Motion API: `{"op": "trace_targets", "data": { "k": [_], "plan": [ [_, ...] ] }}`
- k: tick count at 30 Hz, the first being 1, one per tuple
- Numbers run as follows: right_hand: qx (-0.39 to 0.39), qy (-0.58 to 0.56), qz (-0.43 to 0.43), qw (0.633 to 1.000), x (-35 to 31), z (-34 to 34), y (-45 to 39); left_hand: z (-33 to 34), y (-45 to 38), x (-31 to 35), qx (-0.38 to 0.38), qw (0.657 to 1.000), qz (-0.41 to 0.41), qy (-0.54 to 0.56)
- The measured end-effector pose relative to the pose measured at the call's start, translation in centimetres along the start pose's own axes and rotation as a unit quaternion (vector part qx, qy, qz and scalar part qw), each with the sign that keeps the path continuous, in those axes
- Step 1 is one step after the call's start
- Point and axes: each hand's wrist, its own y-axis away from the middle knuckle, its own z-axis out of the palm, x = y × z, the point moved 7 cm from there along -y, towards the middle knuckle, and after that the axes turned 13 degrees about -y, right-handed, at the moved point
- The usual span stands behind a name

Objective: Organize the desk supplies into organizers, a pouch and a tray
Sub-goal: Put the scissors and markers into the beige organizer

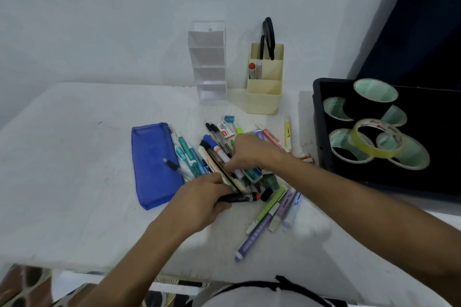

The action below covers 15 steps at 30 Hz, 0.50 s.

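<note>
A heap of pens and markers [219,147] lies mid-table, with pastel highlighters [269,212] at its near side. My left hand [199,202] grips a black marker with a red end [242,197] and the lower ends of several pens. My right hand [249,152] reaches over the heap and pinches a pen among them. A blue mesh pouch [152,164] lies flat to the left, teal pens [185,154] along its edge. A clear tiered organizer [209,62] and a cream organizer [265,82] holding scissors and a glue stick stand at the back.
A black tray [324,117] with several tape rolls [374,142] sits at the right. A staple box [225,129] and a blue sharpener [229,118] lie behind the heap, a yellow highlighter [287,132] to its right. The white wall rises close behind the organizers.
</note>
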Motion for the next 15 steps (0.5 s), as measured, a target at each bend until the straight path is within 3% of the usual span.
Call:
{"op": "trace_targets", "data": {
  "k": [7, 11, 15],
  "plan": [
    [0.023, -0.072, 0.026, 0.997, 0.9, -1.8, -0.9, -2.2, -0.8, -1.3, 0.083, 0.996, 0.006, 0.032],
    [0.002, -0.021, 0.019, 1.0, 0.6, -0.9, -0.7, -2.2, -1.0, -2.1, 0.093, 0.995, 0.01, 0.025],
    [0.033, 0.014, 0.014, 0.999, 0.4, 0.4, -0.9, -2.0, -1.1, -2.9, 0.105, 0.994, 0.012, -0.017]
  ]
}}
